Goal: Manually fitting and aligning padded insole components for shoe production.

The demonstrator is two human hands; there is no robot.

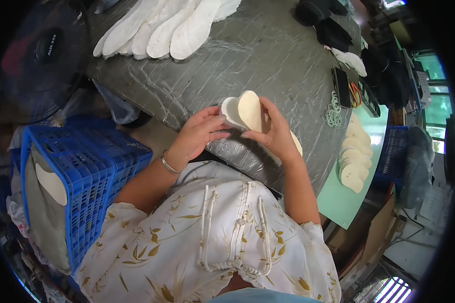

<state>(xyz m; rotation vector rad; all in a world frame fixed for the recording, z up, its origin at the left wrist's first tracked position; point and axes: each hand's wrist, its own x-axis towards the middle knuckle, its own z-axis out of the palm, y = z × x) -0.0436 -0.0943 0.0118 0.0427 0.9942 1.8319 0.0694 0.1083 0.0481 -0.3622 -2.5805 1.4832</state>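
Note:
A cream insole (249,109) and a white, fluffy-looking insole (231,110) stand together, tilted, above the near edge of the table. My right hand (275,131) is closed round their right side, with its thumb low in front and its fingers behind. At the white insole's left edge, my left hand (202,130) touches it with the fingertips; its other fingers are partly spread. The lower ends of both insoles are hidden by the right hand. Another pale insole (297,144) shows partly beside my right wrist, mostly covered by it.
White fluffy insoles (187,33) lie fanned at the far left of the dark marbled table (212,76). Cream insoles (356,156) overlap on a green board (338,202) at right. Nearby are a phone (341,87) and green cord (333,111). Blue crates (86,177) and a fan (48,48) stand left.

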